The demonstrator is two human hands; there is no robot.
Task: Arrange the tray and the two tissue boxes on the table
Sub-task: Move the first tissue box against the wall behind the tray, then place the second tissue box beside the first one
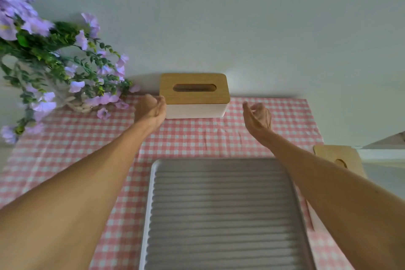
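Note:
A white tissue box (pixel 194 98) with a wooden slotted lid stands at the far edge of the table, against the wall. My left hand (pixel 151 109) is beside its left end, fingers curled and apart, empty; whether it touches the box I cannot tell. My right hand (pixel 257 116) hovers a short way off the box's right end, fingers loosely curled, holding nothing. A grey ribbed tray (pixel 223 215) with a white rim lies close to me in the middle. A second tissue box (pixel 333 155) sits to the right of the tray, mostly hidden behind my right forearm.
A pink and white checked cloth (pixel 72 153) covers the table. A vase of purple flowers (pixel 54 68) with trailing green stems stands at the far left, close to my left hand. A pale wall runs right behind the table.

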